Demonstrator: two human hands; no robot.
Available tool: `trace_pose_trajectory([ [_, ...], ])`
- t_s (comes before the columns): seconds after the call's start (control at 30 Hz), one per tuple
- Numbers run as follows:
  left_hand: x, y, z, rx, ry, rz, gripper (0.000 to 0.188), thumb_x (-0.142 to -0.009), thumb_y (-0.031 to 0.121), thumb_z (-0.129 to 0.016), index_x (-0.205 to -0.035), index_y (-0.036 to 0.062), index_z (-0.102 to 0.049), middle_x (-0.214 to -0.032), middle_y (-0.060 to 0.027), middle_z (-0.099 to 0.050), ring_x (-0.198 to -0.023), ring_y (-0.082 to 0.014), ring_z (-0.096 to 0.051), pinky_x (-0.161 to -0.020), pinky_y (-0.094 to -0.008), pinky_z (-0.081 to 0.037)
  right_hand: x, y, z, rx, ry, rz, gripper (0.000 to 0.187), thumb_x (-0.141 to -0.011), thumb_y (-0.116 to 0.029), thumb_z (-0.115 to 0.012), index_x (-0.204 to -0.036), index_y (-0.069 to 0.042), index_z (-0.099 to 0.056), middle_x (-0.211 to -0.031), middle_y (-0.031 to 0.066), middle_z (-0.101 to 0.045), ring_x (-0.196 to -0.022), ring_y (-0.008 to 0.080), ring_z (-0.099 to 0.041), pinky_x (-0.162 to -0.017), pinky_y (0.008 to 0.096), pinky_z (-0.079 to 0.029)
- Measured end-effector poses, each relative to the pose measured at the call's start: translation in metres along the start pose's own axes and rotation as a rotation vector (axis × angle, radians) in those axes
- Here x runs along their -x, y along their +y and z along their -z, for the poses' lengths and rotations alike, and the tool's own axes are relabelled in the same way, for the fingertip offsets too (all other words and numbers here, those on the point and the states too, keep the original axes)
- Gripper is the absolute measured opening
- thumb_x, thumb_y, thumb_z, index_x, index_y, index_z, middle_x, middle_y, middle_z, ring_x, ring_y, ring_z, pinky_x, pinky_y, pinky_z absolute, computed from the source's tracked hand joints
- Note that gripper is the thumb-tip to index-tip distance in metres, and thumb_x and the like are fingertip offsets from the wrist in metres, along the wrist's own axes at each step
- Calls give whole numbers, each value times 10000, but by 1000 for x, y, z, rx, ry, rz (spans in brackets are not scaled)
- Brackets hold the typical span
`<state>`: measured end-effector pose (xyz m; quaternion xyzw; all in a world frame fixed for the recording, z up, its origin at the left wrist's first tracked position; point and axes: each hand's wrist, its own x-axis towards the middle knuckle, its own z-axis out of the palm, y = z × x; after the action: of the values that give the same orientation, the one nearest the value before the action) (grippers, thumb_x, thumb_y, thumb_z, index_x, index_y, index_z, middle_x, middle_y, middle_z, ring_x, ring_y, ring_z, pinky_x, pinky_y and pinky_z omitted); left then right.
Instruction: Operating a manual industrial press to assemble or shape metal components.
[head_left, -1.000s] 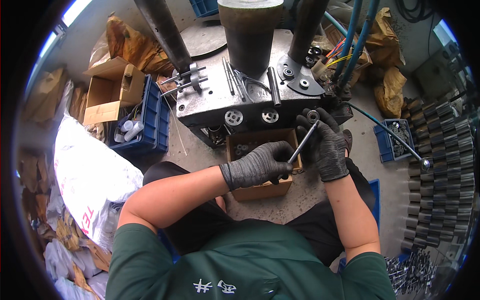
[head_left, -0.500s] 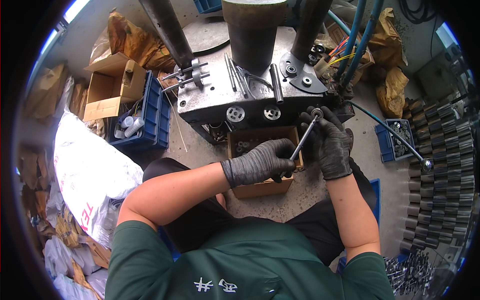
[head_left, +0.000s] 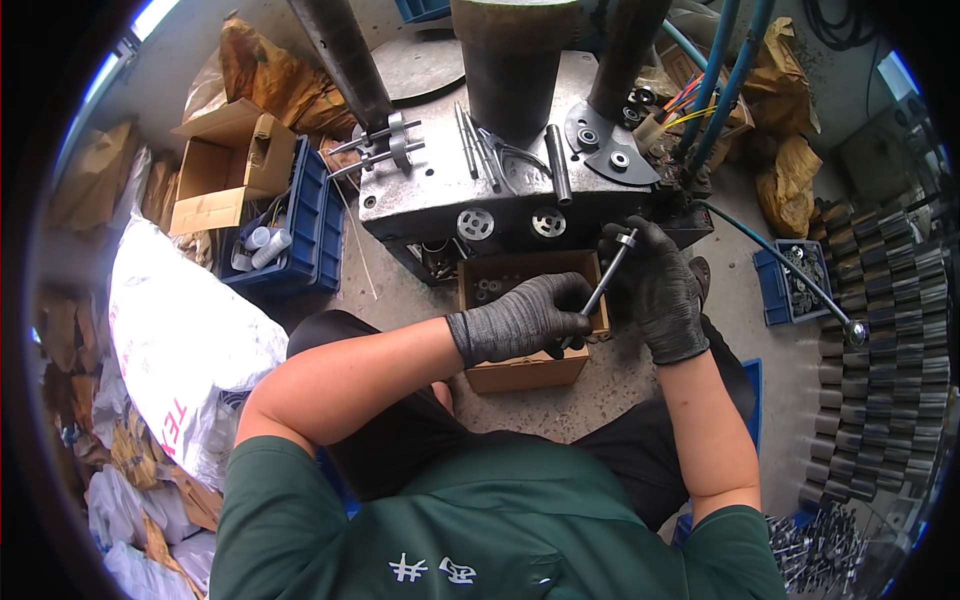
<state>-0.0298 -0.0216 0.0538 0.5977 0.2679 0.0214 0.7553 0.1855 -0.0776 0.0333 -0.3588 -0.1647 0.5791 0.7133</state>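
My left hand (head_left: 525, 318), in a grey knit glove, is closed around the lower end of a slim metal rod (head_left: 606, 285). The rod slants up and to the right. At its upper end sits a small metal ring (head_left: 627, 240), like a bearing, seen almost edge-on. My right hand (head_left: 662, 290), also gloved, has its fingers closed about that ring; the fingertips are partly hidden. Under the rod and my left hand stands a cardboard box (head_left: 530, 377) with several small metal rings (head_left: 488, 288) inside.
Ahead is a metal press bench (head_left: 430, 190) with posts, loose rods (head_left: 475, 148) and a curved plate (head_left: 600, 160) bearing two rings. A blue crate (head_left: 325, 235) stands left, a small blue bin (head_left: 775, 290) right. Stacked metal cylinders (head_left: 880, 350) line the far right; a lever (head_left: 822, 298) juts out.
The rod's ringed end has tipped, so the ring shows edge-on rather than face-up. My right fingers have shifted slightly around it. My left hand keeps its hold on the rod.
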Motion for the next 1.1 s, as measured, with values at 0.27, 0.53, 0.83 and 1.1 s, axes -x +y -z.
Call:
trace_pose_trajectory([
  [0.27, -2, -3, 0, -57, 19, -30, 285, -952, 130, -659, -1195, 30, -549, -977, -66, -647, -889, -143, -683, -701, -289, -614, 3, 5, -3, -7, -100, -94, 383, -996, -235, -656, -1270, 29, -608, -978, 147, -707, -885, 265, -695, -841, 434, -577],
  [0.53, 2, 0, 1, -76, 52, -49, 280, -949, 123, -668, -1190, 27, -562, -992, -71, -652, -887, -145, -677, -709, -286, -608, 11, 8, -16, 245, -83, -1, 418, -1011, -253, -622, -1289, 55, -568, -971, 140, -705, -911, 237, -688, -872, 372, -566],
  [0.83, 6, 5, 11, -131, 99, -148, 278, -946, 128, -676, -1191, 36, -580, -1007, -67, -636, -900, -136, -650, -719, -294, -600, 22, 26, -32, 161, -175, -87, 468, -1022, -317, -603, -1359, -1, -526, -1192, 191, -669, -1044, 257, -678, -971, 385, -539],
  [1.1, 14, 26, 18, -237, 236, -595, 320, -955, 146, -687, -1228, 18, -579, -1069, -81, -646, -953, -137, -632, -913, -315, -545, 10, 42, -17, 98, -230, -165, 479, -1038, -361, -561, -1400, -51, -504, -1228, 134, -652, -1135, 252, -639, -1032, 416, -499],
])
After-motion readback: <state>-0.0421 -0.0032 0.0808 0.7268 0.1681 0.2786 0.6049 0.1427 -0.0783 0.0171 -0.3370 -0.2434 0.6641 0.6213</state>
